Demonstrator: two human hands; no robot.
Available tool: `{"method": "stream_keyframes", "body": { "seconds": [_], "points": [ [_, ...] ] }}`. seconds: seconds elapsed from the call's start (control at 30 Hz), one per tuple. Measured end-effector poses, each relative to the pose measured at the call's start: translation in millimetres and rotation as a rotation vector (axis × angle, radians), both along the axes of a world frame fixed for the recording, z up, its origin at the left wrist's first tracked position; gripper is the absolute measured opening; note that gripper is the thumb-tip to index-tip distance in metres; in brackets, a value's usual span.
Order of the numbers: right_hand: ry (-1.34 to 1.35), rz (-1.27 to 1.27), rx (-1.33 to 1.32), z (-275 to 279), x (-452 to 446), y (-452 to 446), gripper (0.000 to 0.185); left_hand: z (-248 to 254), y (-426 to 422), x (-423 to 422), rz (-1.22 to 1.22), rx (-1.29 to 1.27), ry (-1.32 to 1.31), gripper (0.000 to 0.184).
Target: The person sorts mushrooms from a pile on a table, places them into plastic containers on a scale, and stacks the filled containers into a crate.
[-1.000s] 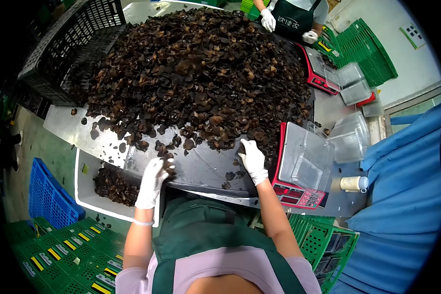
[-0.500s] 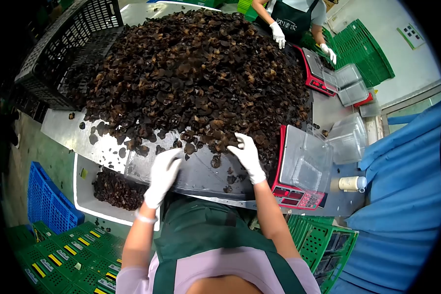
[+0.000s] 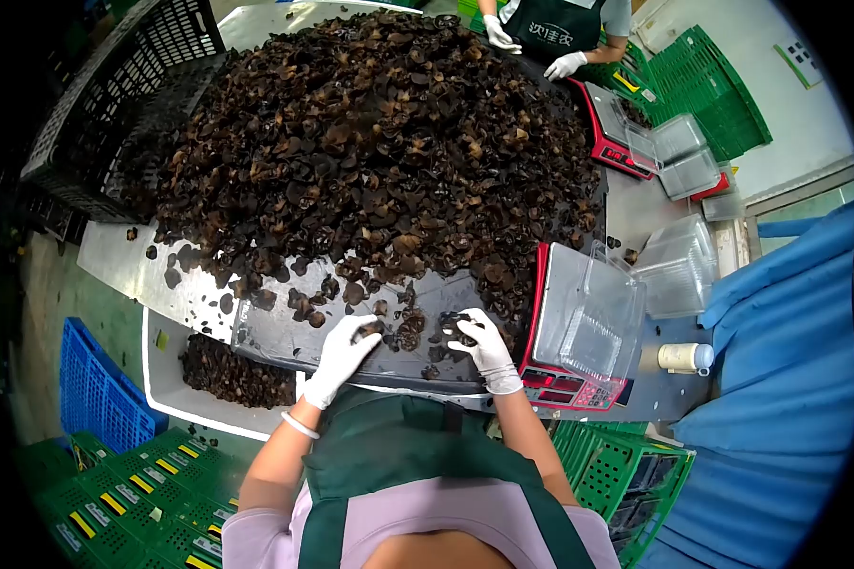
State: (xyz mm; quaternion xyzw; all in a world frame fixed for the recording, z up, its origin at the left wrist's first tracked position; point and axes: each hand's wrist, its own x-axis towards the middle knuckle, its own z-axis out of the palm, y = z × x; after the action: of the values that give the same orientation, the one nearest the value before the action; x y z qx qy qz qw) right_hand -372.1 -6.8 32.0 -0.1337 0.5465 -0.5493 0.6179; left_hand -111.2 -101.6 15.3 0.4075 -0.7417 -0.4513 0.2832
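A large heap of dark brown wood ear mushrooms [image 3: 380, 152] covers most of the metal table. At its near edge my left hand [image 3: 344, 353], in a white glove, curls its fingers round a wood ear piece [image 3: 370, 330]. My right hand [image 3: 487, 349], gloved too, closes thumb and fingers on some dark wood ear [image 3: 455, 327]. Between the two hands lies a small loose clump [image 3: 409, 330] on the dark table surface. To the right of my right hand stands a red scale [image 3: 541, 313] with a clear plastic tray [image 3: 593, 308] on top.
A white bin [image 3: 161, 365] with wood ear is below the table at left. A black crate [image 3: 114, 114] lies on its side at far left. Stacked clear boxes [image 3: 678, 270] and a bottle [image 3: 683, 357] stand right. Across the table, a co-worker's gloved hands [image 3: 566, 65] are near another scale [image 3: 607, 128].
My right hand has drawn back toward me and closed on wood ear. My left hand has shifted right and lower, curling round a piece. A clump now lies between them. The co-worker's hands have moved left.
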Motion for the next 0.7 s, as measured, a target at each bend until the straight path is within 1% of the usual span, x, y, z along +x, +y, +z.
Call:
{"method": "stream_keyframes", "body": {
  "seconds": [0.03, 0.07, 0.1, 0.13, 0.17, 0.23, 0.27, 0.3, 0.33, 0.37, 0.4, 0.43, 0.5, 0.53, 0.57, 0.63, 0.67, 0.7],
  "points": [
    [-0.004, 0.003, 0.003, 3.6, 0.0, 0.2, 0.016, -1.5, -2.1, 1.6, 0.062, 0.182, 0.08, 0.033],
    [-0.097, -0.022, -0.032, 8.5, 0.3, 0.3, 0.016, -3.3, -3.8, 2.9, 0.098, 0.239, 0.078, 0.033],
    [-0.19, -0.046, -0.066, 10.7, -0.4, 0.1, 0.016, -5.5, -7.0, 3.3, 0.105, 0.419, 0.165, 0.033],
    [-0.19, -0.025, -0.076, 8.4, -1.8, 0.0, 0.02, -7.3, -7.2, 5.8, 0.115, 0.518, 0.228, 0.034],
    [-0.193, -0.019, -0.072, 6.4, -3.3, -0.3, 0.02, 2.0, -9.0, 6.2, 0.125, 0.618, 0.29, 0.035],
    [-0.059, 0.039, -0.081, 2.3, -6.7, -4.3, 0.025, 0.5, -10.4, 13.2, 0.102, 0.76, 0.414, 0.04],
    [0.099, 0.121, -0.081, 5.5, -6.8, -10.5, 0.027, 4.3, -8.8, 16.2, 0.11, 0.793, 0.446, 0.044],
    [0.388, 0.218, -0.073, 7.8, -5.0, -17.9, 0.026, 5.9, -6.6, 19.4, 0.117, 0.827, 0.477, 0.048],
    [0.714, 0.297, -0.23, 10.0, -1.9, -23.9, 0.028, 5.2, -5.0, 23.1, 0.122, 0.828, 0.474, 0.048],
    [1.039, 0.369, -0.391, 13.7, 3.4, -30.1, 0.029, 4.1, -3.7, 27.1, 0.108, 0.868, 0.531, 0.051],
    [1.262, 0.44, -0.431, 18.9, 14.2, -39.4, 0.033, 4.0, -2.2, 29.6, 0.093, 0.906, 0.591, 0.054],
    [1.348, 0.503, -0.405, 26.4, 26.2, -43.2, 0.039, 4.9, 0.7, 31.2, 0.097, 0.905, 0.59, 0.054],
    [1.627, 0.668, -0.322, 20.8, 48.4, -49.7, 0.05, 10.6, 6.3, 34.5, 0.094, 0.919, 0.659, 0.056],
    [1.71, 0.737, -0.285, 18.0, 54.9, -52.8, 0.053, 12.4, 7.9, 38.0, 0.107, 0.943, 0.648, 0.054],
    [1.711, 0.739, -0.294, 13.1, 55.8, -53.5, 0.053, 16.4, 10.0, 40.3, 0.113, 0.937, 0.651, 0.054],
    [1.681, 0.75, -0.326, 3.2, 56.2, -52.4, 0.05, 25.4, 15.1, 44.2, 0.185, 0.949, 0.635, 0.052],
    [1.626, 0.69, -0.349, 3.9, 56.0, -50.7, 0.042, 27.9, 17.0, 48.0, 0.214, 0.946, 0.641, 0.048],
    [1.628, 0.692, -0.353, 3.5, 54.4, -48.9, 0.042, 27.9, 18.5, 53.4, 0.216, 0.943, 0.645, 0.048]
  ]
}}
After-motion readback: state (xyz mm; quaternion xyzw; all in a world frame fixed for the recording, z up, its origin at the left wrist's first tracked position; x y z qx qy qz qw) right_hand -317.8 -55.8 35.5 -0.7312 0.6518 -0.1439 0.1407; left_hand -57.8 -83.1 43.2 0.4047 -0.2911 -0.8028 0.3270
